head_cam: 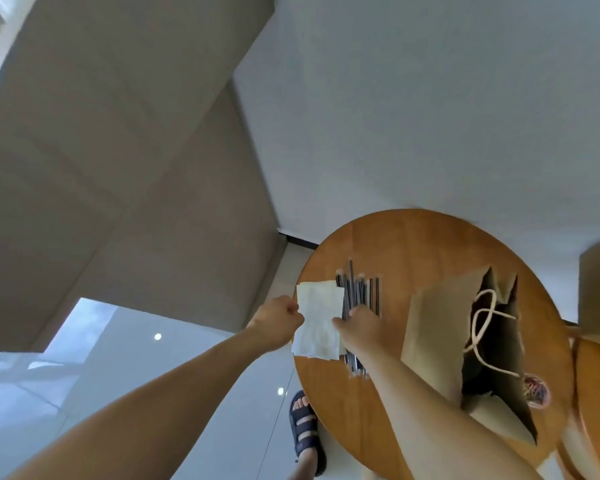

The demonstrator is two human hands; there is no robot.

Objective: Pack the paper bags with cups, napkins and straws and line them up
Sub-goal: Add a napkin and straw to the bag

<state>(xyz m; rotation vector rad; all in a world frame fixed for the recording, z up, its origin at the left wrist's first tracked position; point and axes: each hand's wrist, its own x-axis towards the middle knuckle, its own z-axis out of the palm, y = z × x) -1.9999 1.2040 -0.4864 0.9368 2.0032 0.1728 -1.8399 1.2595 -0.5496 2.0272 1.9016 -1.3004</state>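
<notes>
A round wooden surface (413, 244) sits at the lower right of the view. A small stack of white napkins (321, 317) hangs over its edge at 9 o'clock.

The left hand (278, 320) is at the 9 o'clock side of the napkins. Its fingers (291, 308) are curled tight and pinch the left edge of the stack.

The right hand (364, 327) is at the 3 o'clock side of the napkins. Its thumb touches their right edge. Its fingers are bent down over a bunch of dark straws (359, 292). I cannot tell if this hand really grips the straws or the napkins.

The straws lie flat on the surface, just beside the napkins, and point toward 12 o'clock. At 3 o'clock from the straws is a brown paper bag (437, 327). Its mouth is open, and a white rope handle (482, 323) hangs across the dark opening. A colourful cup (536, 391) peeks out behind the bag at 4 o'clock, mostly hidden.

At 6 o'clock from the napkins, a foot in a dark sandal (305, 431) stands on the shiny floor (187, 393).
</notes>
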